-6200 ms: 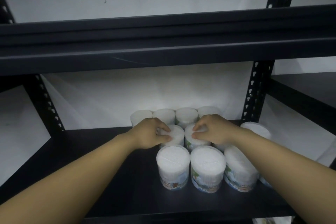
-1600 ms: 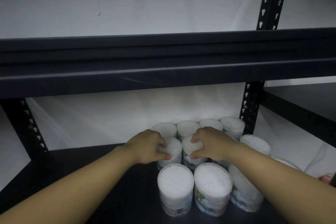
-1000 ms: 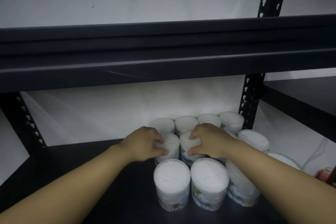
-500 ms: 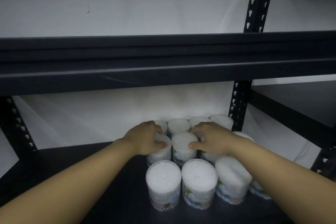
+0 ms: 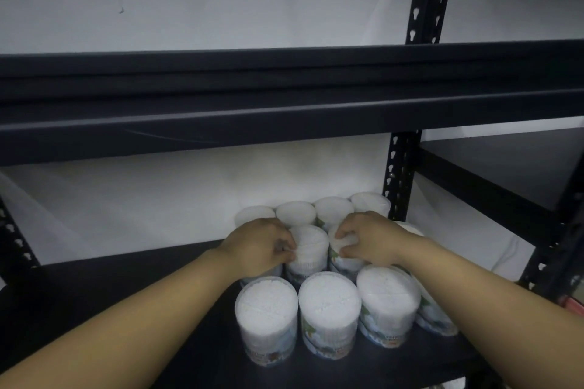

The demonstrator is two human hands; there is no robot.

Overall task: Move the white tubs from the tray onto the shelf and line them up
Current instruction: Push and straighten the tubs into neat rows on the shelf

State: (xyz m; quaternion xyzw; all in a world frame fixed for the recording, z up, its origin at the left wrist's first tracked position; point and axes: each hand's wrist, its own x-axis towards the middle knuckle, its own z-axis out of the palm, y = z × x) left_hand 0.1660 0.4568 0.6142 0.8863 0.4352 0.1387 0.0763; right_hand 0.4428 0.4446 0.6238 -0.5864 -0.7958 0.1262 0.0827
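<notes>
Several white tubs stand in rows at the right end of a dark shelf. The back row lines the white wall. In the middle row my left hand grips a tub hidden under it, its fingertips touching the neighbouring tub. My right hand grips the top of another middle-row tub. Three tubs form the front row, the left one nearest me. No tray is in view.
An upper shelf beam runs across just above my hands. A perforated black upright stands right behind the tubs on the right. Another dark shelf extends to the right. A reddish object peeks in at the right edge.
Both hands stay on the middle-row tubs and have slid them slightly. The view has shifted, so the tubs appear a bit further right.
</notes>
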